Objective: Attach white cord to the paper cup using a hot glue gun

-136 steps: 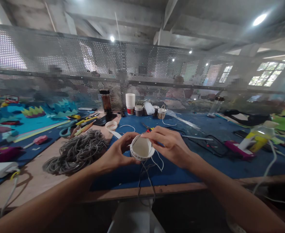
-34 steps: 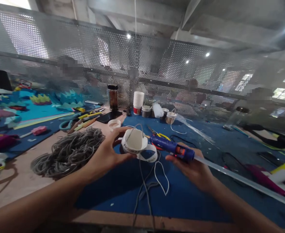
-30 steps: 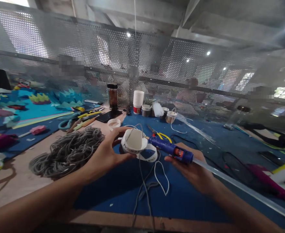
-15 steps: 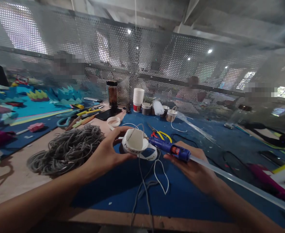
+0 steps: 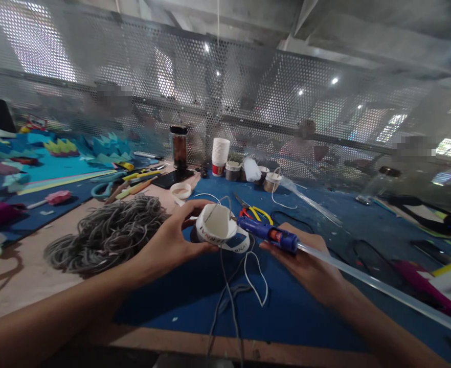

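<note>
My left hand (image 5: 185, 232) is closed round a white paper cup (image 5: 215, 225), tilted so that its mouth faces me. Printed letters run along a white paper strip (image 5: 236, 243) at its side. Grey cord (image 5: 225, 276) passes over the cup's rim and hangs down to the table. In my right hand (image 5: 306, 255) is a blue glue gun (image 5: 266, 232), its nozzle at the cup's right rim; whether it touches I cannot tell. A long clear glue stick (image 5: 363, 281) sticks out of the gun's back. A loop of white cord (image 5: 256, 278) lies below.
A heap of grey cord (image 5: 110, 232) lies at left, with scissors (image 5: 103, 190) and a phone (image 5: 173, 178) behind it. Yellow-and-red pliers (image 5: 256, 212) lie beyond the gun. Stacked paper cups (image 5: 220, 153), a dark-lidded jar (image 5: 178, 147) and small cord-wrapped cups (image 5: 273, 181) stand before a perforated screen (image 5: 248, 97).
My left hand has turned the cup slightly, so different letters show on its side. The glue gun's nozzle stays by the rim. The whole view has shifted a little.
</note>
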A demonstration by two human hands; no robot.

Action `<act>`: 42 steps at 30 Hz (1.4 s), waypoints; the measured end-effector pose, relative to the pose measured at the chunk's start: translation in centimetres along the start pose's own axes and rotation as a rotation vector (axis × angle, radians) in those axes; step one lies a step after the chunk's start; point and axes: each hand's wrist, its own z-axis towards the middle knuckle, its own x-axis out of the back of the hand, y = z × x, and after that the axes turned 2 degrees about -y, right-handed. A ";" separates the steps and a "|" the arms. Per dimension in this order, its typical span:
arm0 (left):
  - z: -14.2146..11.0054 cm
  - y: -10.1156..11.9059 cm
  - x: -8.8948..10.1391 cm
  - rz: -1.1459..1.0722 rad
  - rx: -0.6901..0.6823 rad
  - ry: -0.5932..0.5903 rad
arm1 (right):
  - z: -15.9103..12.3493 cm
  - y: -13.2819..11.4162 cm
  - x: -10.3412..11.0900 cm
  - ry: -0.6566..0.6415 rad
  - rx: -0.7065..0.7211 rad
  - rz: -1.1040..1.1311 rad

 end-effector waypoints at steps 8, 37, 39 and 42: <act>0.1 0.2 -0.1 -0.001 0.002 -0.015 | 0.0 -0.1 0.0 -0.022 -0.026 -0.027; -0.1 0.4 0.0 0.073 -0.040 -0.052 | -0.1 -0.2 0.4 -0.008 -0.003 -0.092; -0.1 0.4 0.0 0.077 -0.046 -0.050 | -0.1 -0.2 0.4 -0.015 0.002 -0.092; -0.1 0.3 0.1 0.089 -0.063 -0.048 | -0.2 -0.3 0.4 -0.019 0.018 -0.084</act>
